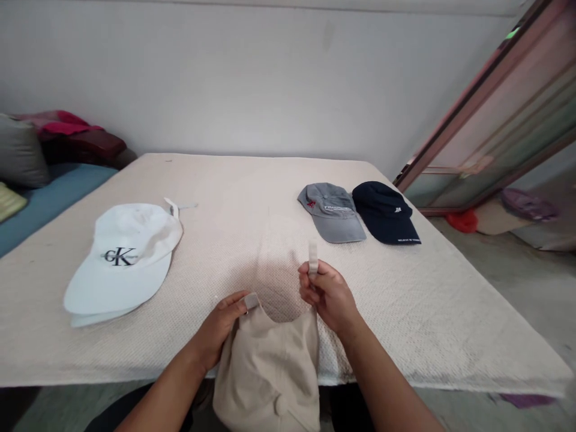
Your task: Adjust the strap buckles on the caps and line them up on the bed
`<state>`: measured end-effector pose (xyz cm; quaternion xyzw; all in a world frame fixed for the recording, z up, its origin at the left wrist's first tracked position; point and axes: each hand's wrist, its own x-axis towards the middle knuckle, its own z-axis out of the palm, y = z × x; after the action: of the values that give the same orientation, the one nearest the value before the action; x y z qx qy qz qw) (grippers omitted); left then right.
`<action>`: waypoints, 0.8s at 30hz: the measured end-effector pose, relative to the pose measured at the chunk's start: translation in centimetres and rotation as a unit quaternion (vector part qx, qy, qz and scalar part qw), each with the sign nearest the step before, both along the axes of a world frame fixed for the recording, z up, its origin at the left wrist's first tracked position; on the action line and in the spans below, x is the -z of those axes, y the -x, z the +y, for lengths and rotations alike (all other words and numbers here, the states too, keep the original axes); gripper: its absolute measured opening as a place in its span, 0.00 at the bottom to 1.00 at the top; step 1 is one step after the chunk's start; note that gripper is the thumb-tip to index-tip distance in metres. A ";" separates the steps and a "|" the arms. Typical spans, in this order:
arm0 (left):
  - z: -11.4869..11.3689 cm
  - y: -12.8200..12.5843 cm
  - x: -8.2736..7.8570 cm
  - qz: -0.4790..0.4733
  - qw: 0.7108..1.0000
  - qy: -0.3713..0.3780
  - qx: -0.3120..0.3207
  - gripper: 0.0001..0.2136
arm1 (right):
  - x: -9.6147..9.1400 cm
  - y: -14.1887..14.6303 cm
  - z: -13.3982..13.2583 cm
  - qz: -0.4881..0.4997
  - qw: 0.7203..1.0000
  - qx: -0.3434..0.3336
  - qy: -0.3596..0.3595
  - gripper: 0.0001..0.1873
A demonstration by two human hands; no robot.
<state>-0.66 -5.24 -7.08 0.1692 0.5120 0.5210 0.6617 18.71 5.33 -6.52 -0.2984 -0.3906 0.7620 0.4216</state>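
Note:
A beige baseball cap (pixel 274 360) is held at the table's near edge, its back opening facing away from me and its top button toward me. My left hand (pixel 222 327) pinches the cap's left strap end, where a small buckle shows by the thumb. Between thumb and fingers of my right hand (pixel 328 294) is the loose right strap (pixel 313 258), its tip pointing up. The two strap ends are apart. The cap's brim is hidden.
White caps (pixel 130 252), stacked, lie on the cloth-covered table (pixel 234 198) at the left. At the right sit a grey cap (pixel 335 210) and a navy cap (pixel 384 210), side by side. A cushion (pixel 20 150) rests on a blue seat beyond the table's left edge.

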 end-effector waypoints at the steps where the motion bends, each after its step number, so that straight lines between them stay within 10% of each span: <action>1: -0.1 0.0 0.1 -0.014 1.000 -0.007 0.010 0.12 | -0.1 -0.1 0.0 0.009 1.000 -0.023 0.005 0.06; 10: -0.2 -0.5 -0.4 -0.075 0.995 -0.049 0.039 0.06 | -0.5 0.0 -1.2 -0.105 0.948 -0.299 -0.018 0.18; 24: -0.1 -0.5 -0.1 -0.059 0.997 -0.050 0.032 0.10 | -0.3 -0.8 -0.5 -0.173 0.915 -0.361 -0.056 0.14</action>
<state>-0.17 -5.39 -7.00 0.1873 0.4401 0.5332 0.6978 19.53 4.81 -6.24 -0.2406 -0.5805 0.7756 0.0597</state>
